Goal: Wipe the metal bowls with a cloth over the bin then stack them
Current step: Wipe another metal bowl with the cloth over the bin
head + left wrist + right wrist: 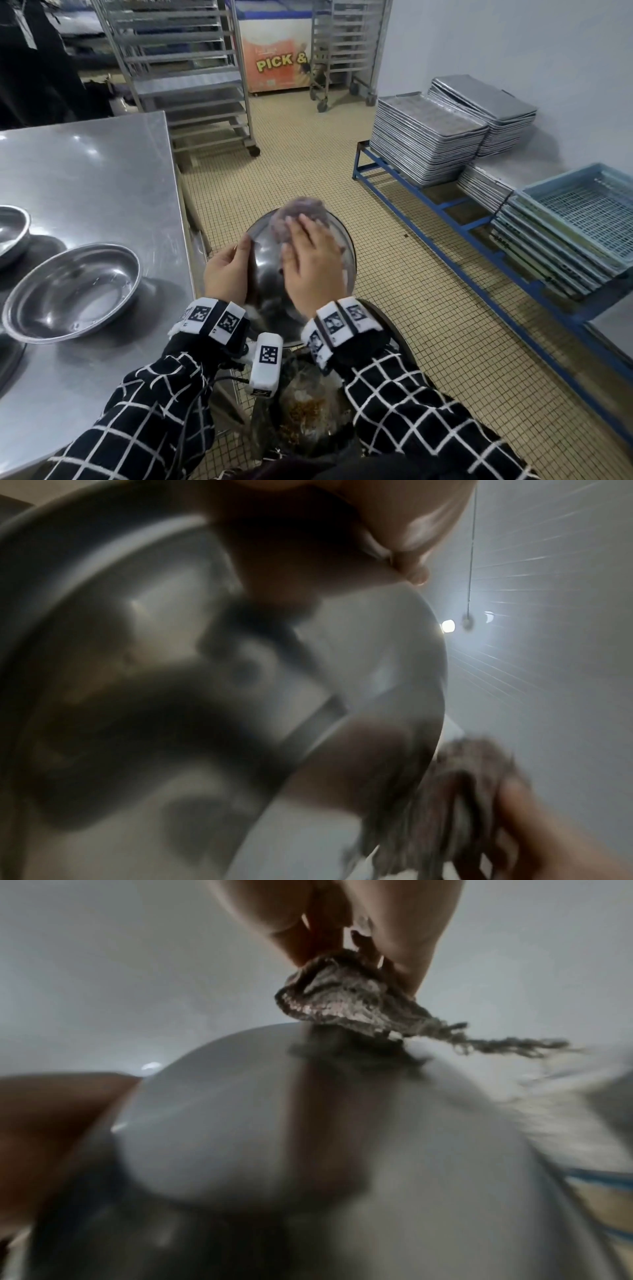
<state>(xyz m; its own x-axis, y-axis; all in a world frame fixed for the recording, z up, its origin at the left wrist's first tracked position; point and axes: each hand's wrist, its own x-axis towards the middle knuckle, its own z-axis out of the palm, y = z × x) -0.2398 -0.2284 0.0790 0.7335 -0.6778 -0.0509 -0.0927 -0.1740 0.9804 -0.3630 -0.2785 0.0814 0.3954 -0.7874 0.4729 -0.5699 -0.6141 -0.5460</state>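
Note:
Over the bin (308,411) I hold a metal bowl (265,274) tilted, its outer side turned up toward me. My left hand (226,270) grips the bowl's left rim, thumb on the outside. My right hand (308,260) lies on the bowl's outer surface and presses a grey-purple cloth (291,214) against it. In the right wrist view the cloth (342,999) is bunched between thumb and fingers on the bowl (308,1150). The left wrist view shows the bowl (171,696) close up, blurred, with the cloth (462,804) at its lower right.
Two more metal bowls (73,291) (12,233) sit on the steel table (85,164) to my left. Stacked baking trays (428,144) and blue crates (582,219) rest on a low blue rack at the right. Wheeled tray racks (191,85) stand behind on the tiled floor.

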